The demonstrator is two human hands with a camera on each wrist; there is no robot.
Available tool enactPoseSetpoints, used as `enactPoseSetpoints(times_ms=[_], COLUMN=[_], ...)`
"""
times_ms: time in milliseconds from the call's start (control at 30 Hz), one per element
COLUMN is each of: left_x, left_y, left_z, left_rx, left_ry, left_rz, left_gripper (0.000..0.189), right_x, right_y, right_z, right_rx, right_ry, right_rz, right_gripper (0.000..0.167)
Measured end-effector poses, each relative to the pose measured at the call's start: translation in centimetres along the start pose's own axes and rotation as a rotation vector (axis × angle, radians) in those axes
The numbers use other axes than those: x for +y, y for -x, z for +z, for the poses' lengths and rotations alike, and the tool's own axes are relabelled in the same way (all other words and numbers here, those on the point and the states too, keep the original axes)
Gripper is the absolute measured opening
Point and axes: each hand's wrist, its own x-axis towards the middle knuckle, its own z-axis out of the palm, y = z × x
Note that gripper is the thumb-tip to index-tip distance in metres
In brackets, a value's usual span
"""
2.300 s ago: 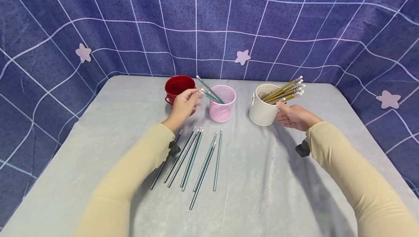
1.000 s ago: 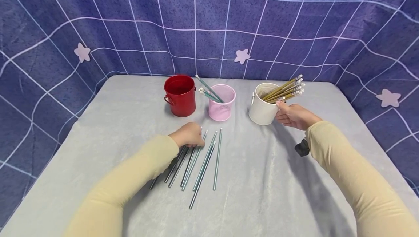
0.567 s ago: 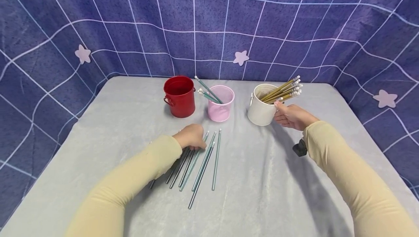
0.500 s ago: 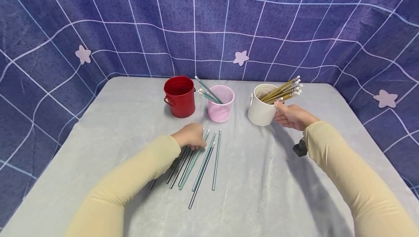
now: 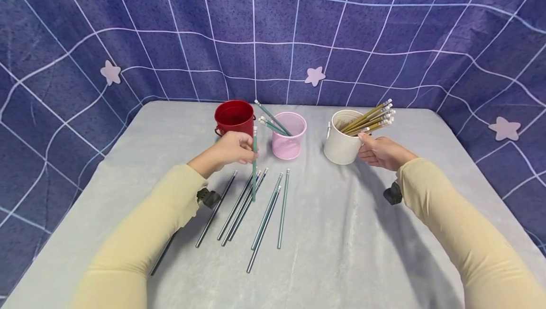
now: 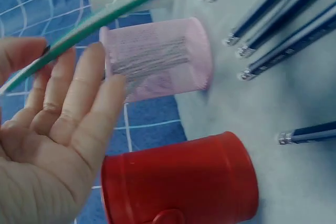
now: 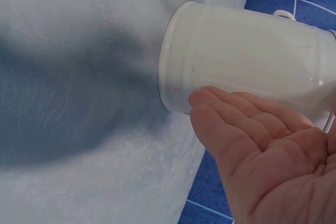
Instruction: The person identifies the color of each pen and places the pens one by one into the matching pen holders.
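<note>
My left hand (image 5: 232, 149) pinches a green pencil (image 5: 254, 169) between thumb and fingers. The pencil stands nearly upright, eraser end up, in front of the red bucket (image 5: 233, 118). A pink mesh bucket (image 5: 286, 145) just to the right holds several green pencils (image 5: 273, 124). In the left wrist view, the held pencil (image 6: 105, 19) slants across above the pink bucket. My right hand (image 5: 384, 152) holds the side of the white bucket (image 5: 341, 150), its thumb at the rim, its fingers lying along the wall. Several gold pencils (image 5: 368, 119) lean inside, eraser ends out.
Several dark blue pencils (image 5: 216, 209) and green pencils (image 5: 283, 209) lie on the grey cloth (image 5: 324, 233) before the buckets. One more dark pencil (image 5: 163, 255) shows beside the left sleeve. A blue gridded curtain (image 5: 273, 24) with stars rises behind.
My left hand has gone from the red bucket down to the loose pencils, taken a green one and raised it. My right hand has stayed at the white bucket.
</note>
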Motion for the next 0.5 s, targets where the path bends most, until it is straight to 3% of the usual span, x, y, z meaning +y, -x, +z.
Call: enactPoseSetpoints(times_ms=[300, 500], left_x=[0.9, 1.7], left_y=[0.8, 0.9], left_z=[-0.4, -0.6], left_rx=[0.027, 0.152], left_ry=[0.040, 0.139], left_rz=[0.199, 0.283], left_gripper=[0.010, 0.007], right_x=[-0.1, -0.1], right_y=[0.1, 0.1], right_z=[0.2, 0.1], right_rx=[0.001, 0.008], right_ry=[-0.022, -0.023], right_rz=[0.002, 0.006], right_gripper=[0.080, 0.080])
